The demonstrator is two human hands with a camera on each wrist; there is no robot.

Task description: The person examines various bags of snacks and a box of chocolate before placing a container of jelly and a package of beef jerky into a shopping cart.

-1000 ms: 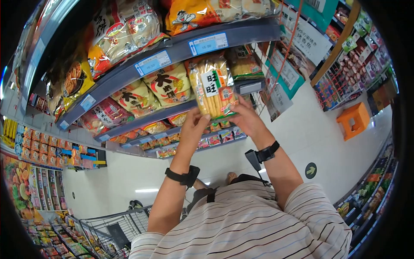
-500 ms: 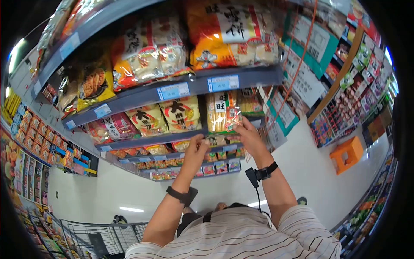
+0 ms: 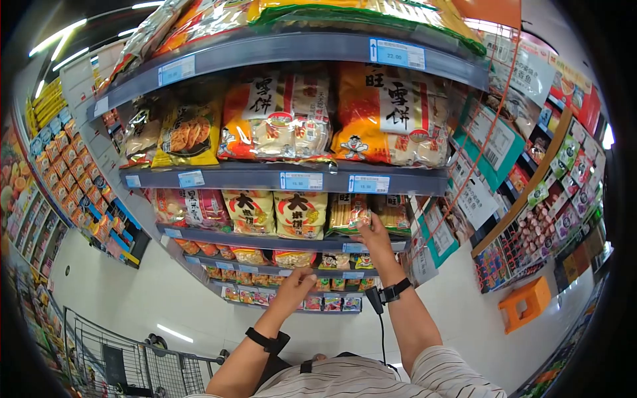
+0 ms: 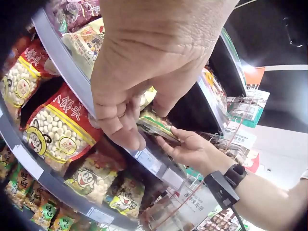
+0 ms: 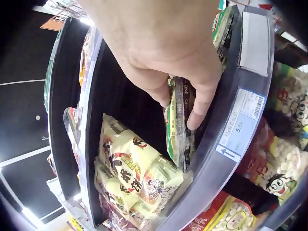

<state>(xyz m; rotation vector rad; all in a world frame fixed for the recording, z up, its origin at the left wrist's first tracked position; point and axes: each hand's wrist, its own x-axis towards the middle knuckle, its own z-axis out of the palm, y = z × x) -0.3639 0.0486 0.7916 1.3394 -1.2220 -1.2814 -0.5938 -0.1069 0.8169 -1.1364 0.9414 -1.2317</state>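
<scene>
Supermarket shelf (image 3: 265, 240) already bears the pack (image 3: 350, 213), right hand (image 3: 373, 233) pinching its near end, so seemingly only the release is left, while left hand (image 3: 294, 286) hangs below it, loosely curled, empty

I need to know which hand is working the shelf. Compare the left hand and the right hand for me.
The right hand grips a rice cracker pack on the shelf; the left hand holds nothing. The right hand reaches up to the shelf edge; the left hand sits lower, fingers loosely curled. Both wear a black wrist strap.
</scene>
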